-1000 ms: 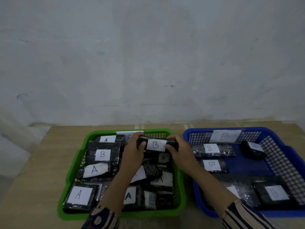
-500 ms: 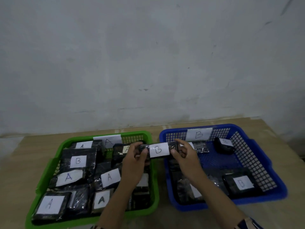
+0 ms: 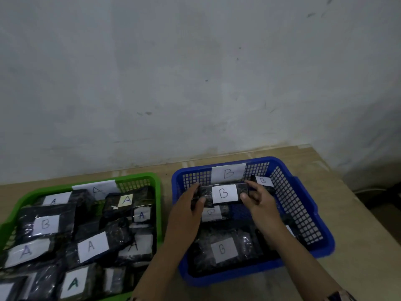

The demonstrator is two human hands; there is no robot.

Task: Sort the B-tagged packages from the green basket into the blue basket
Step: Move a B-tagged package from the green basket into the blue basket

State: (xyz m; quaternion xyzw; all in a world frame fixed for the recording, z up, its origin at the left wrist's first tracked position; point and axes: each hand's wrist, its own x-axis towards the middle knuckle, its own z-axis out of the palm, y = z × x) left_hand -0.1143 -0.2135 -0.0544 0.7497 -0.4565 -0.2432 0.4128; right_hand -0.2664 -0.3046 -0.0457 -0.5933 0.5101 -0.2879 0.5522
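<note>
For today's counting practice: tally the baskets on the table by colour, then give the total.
green basket: 1
blue basket: 1
Total: 2

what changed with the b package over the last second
Both hands, left hand and right hand, carried the held B-tagged package rightward, from above the green basket to over the far end of the blue basket. The two-handed grip did not change. The other B-tagged package in the green basket stayed put.
</note>
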